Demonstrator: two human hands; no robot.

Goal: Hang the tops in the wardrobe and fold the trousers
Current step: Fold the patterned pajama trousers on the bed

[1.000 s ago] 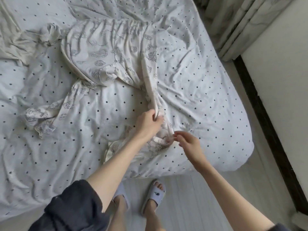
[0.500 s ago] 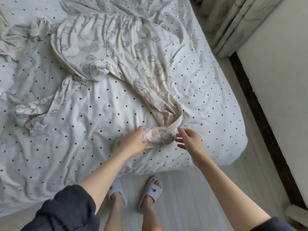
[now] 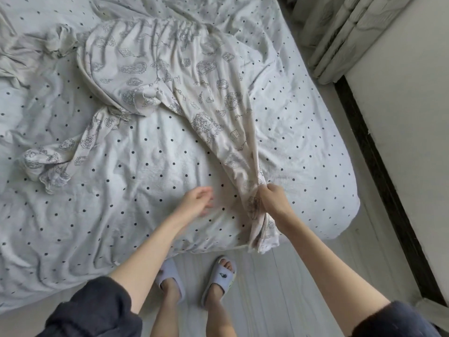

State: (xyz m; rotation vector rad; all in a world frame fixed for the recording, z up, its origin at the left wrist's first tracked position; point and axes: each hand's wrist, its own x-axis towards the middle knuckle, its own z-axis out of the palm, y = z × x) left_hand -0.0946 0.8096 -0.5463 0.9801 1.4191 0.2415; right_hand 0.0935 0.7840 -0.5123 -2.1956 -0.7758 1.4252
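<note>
While trousers cover bed, right hand grips one leg

The polka-dotted white bed sheet is taken as the landmark. Its middle, between the two spread legs of the cream patterned cotton trousers, is left as bare wrinkled fabric, and room for a hand is offered there. That gap is partly taken up by the left hand, held just above the sheet with loosely spread fingers. The right side of the gap is closed by one trouser leg, pulled taut toward the sheet's near edge and gripped by the right hand. The left side is blocked by the other, crumpled leg. Beyond the trousers' far left, a crumpled beige garment is heaped. To the sheet's right, a narrow floor strip is bounded by the white wall.
</note>
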